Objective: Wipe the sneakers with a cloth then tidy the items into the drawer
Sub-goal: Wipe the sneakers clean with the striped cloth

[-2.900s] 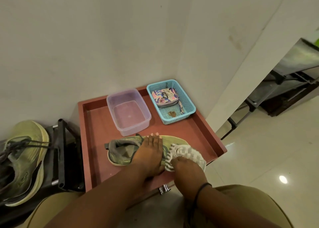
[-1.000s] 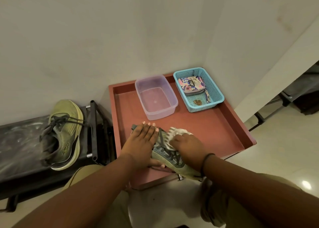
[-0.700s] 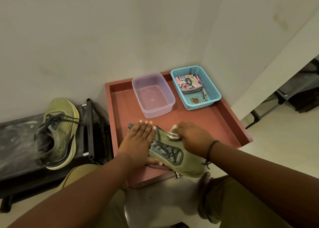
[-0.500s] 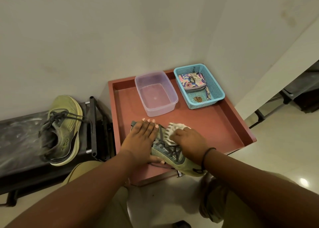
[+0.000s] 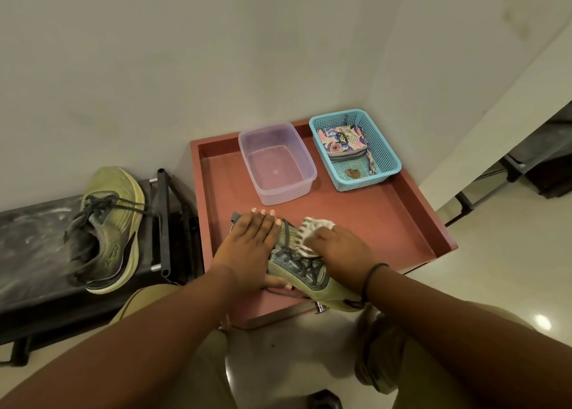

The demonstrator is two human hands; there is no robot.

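at the near edge of the red drawer tray [image 5: 387, 223], toward 6 o'clock, a green sneaker [image 5: 305, 275] lies with its toe hanging over the front lip. the left hand [image 5: 250, 250] lies flat on the heel end, fingers straight and pressed together, the thumb tucked under the sneaker's near side. the right hand [image 5: 340, 250] presses a white-and-grey cloth [image 5: 311, 233] onto the laces, fingers curled over the bunched fabric; a dark band circles that wrist. at 12 o'clock on the tray a clear plastic tub [image 5: 277, 164] stands, and just beside it at 1 o'clock a blue mesh basket [image 5: 383, 148] holds a floral pouch [image 5: 342, 139]. well apart at 9 o'clock, off the tray, the second sneaker [image 5: 105, 232] rests on its side on a dark low rack [image 5: 31, 247].
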